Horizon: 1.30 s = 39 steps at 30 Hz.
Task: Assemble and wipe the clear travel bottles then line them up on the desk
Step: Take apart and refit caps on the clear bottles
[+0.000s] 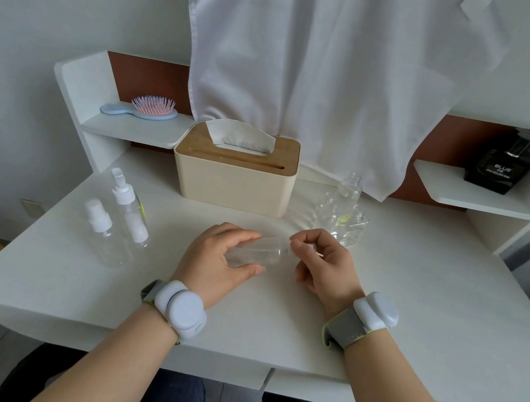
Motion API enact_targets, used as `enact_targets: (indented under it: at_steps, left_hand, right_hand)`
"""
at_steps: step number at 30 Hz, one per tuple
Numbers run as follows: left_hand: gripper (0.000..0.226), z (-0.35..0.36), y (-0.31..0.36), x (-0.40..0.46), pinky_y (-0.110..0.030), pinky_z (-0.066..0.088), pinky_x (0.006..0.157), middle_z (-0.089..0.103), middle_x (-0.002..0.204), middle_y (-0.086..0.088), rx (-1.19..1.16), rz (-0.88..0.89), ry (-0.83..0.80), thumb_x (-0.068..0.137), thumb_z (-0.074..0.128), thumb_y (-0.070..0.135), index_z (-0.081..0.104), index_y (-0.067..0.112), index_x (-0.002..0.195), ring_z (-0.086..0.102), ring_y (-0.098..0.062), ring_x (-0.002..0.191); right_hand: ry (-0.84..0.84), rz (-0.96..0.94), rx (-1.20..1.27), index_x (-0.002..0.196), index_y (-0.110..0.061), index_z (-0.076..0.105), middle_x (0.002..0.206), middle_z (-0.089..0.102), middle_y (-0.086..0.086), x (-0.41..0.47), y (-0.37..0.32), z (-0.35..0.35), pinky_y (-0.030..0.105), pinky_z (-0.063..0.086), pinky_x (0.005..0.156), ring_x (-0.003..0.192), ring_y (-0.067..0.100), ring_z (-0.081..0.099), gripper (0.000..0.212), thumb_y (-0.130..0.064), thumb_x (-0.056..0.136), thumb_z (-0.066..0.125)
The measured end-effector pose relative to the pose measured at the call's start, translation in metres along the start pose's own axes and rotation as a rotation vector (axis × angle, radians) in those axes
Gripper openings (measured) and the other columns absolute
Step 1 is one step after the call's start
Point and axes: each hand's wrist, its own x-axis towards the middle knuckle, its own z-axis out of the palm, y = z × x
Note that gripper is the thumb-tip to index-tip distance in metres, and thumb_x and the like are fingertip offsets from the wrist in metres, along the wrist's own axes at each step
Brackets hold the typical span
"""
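One clear bottle (252,254) lies on its side in front of the tissue box (234,171). My left hand (217,261) curls round its body, and my right hand (323,260) pinches at its neck; what those fingers hold I cannot tell. Left of the box, three capped bottles (115,223) stand, apparently finished. Right of it, several uncapped bottles (342,218) wait, so I judge I'm roughly halfway.

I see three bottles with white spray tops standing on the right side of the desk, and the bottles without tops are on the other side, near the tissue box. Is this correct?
One detail is wrong: the head view shows the three capped bottles on the left side of the desk, not the right. The uncapped bottles stand on the right, near the tissue box, as you say.
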Motion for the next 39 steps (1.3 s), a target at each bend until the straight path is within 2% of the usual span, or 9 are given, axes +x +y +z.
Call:
enact_targets:
  at_steps: [4, 8, 17, 21, 26, 32, 34, 36, 39]
  left_hand:
    - [0.046, 0.000, 0.000, 0.000, -0.012, 0.042, 0.083, 0.063, 0.099, 0.013, 0.003, -0.001, -0.003, 0.066, 0.086, 0.021, 0.070, 0.024, 0.109, 0.059, -0.003, 0.092]
    - [0.045, 0.000, 0.001, 0.000, -0.014, 0.043, 0.083, 0.063, 0.099, 0.012, -0.001, -0.002, -0.003, 0.066, 0.086, 0.022, 0.070, 0.024, 0.108, 0.059, -0.004, 0.092]
    - [0.045, 0.000, 0.000, 0.000, -0.013, 0.043, 0.082, 0.062, 0.099, 0.013, 0.017, 0.002, -0.006, 0.066, 0.086, 0.023, 0.070, 0.026, 0.108, 0.058, -0.003, 0.092]
    - [0.046, 0.000, 0.001, 0.000, -0.014, 0.043, 0.083, 0.062, 0.099, 0.013, 0.018, -0.003, 0.005, 0.066, 0.086, 0.023, 0.070, 0.025, 0.108, 0.059, -0.004, 0.092]
    - [0.046, -0.001, 0.002, 0.000, -0.013, 0.042, 0.083, 0.063, 0.099, 0.011, 0.009, -0.007, 0.015, 0.066, 0.086, 0.020, 0.070, 0.022, 0.109, 0.059, -0.005, 0.092]
    - [0.046, -0.001, 0.003, 0.000, -0.011, 0.042, 0.083, 0.063, 0.098, 0.012, 0.006, -0.002, 0.022, 0.065, 0.086, 0.019, 0.070, 0.023, 0.108, 0.058, -0.001, 0.089]
    - [0.045, -0.001, 0.004, 0.000, -0.014, 0.044, 0.084, 0.063, 0.098, 0.011, 0.005, 0.002, 0.023, 0.065, 0.086, 0.019, 0.071, 0.022, 0.108, 0.059, -0.004, 0.090]
    - [0.045, -0.001, 0.004, -0.001, -0.016, 0.045, 0.084, 0.063, 0.099, 0.010, 0.010, 0.009, 0.023, 0.065, 0.087, 0.020, 0.071, 0.022, 0.108, 0.059, -0.006, 0.090]
    - [0.046, -0.001, 0.003, -0.001, -0.012, 0.043, 0.084, 0.063, 0.099, 0.012, 0.011, 0.011, 0.025, 0.065, 0.087, 0.020, 0.070, 0.023, 0.108, 0.059, -0.004, 0.090]
  right_hand:
    - [0.029, 0.011, 0.024, 0.088, -0.019, 0.065, 0.065, 0.057, -0.005, 0.000, -0.001, 0.001, 0.016, 0.029, 0.037, 0.042, 0.016, 0.051, 0.006, -0.024, 0.092, 0.064]
    - [0.094, 0.050, -0.055, 0.084, -0.013, 0.063, 0.056, 0.059, 0.000, 0.001, -0.002, 0.004, 0.018, 0.034, 0.039, 0.041, 0.018, 0.049, 0.032, -0.043, 0.093, 0.059]
    - [0.070, -0.024, -0.071, 0.079, -0.013, 0.061, 0.049, 0.054, -0.010, 0.002, 0.000, 0.005, 0.026, 0.046, 0.049, 0.041, 0.012, 0.049, 0.018, -0.023, 0.093, 0.064]
    - [0.041, -0.041, -0.011, 0.080, -0.016, 0.062, 0.061, 0.059, -0.009, 0.001, 0.001, 0.002, 0.016, 0.036, 0.041, 0.042, 0.014, 0.049, 0.011, -0.017, 0.091, 0.067]
    - [-0.009, -0.052, 0.048, 0.092, -0.017, 0.065, 0.073, 0.062, -0.008, -0.001, 0.002, -0.003, 0.018, 0.037, 0.042, 0.046, 0.014, 0.050, 0.009, -0.010, 0.088, 0.070]
    - [-0.014, -0.024, 0.115, 0.095, -0.017, 0.066, 0.093, 0.066, 0.008, -0.002, -0.001, -0.002, 0.019, 0.028, 0.037, 0.048, 0.018, 0.054, 0.018, -0.028, 0.082, 0.070]
    - [0.043, 0.024, 0.082, 0.092, -0.016, 0.065, 0.075, 0.063, 0.013, 0.001, 0.000, 0.000, 0.019, 0.029, 0.036, 0.043, 0.021, 0.050, 0.022, -0.038, 0.089, 0.066]
    - [0.073, 0.056, 0.022, 0.086, -0.015, 0.064, 0.058, 0.061, 0.004, 0.002, 0.000, 0.000, 0.018, 0.030, 0.036, 0.038, 0.019, 0.047, 0.030, -0.044, 0.093, 0.059]
    - [0.078, 0.049, -0.074, 0.075, -0.015, 0.059, 0.054, 0.060, -0.001, 0.004, 0.002, 0.002, 0.018, 0.034, 0.038, 0.039, 0.017, 0.048, 0.035, -0.044, 0.094, 0.057]
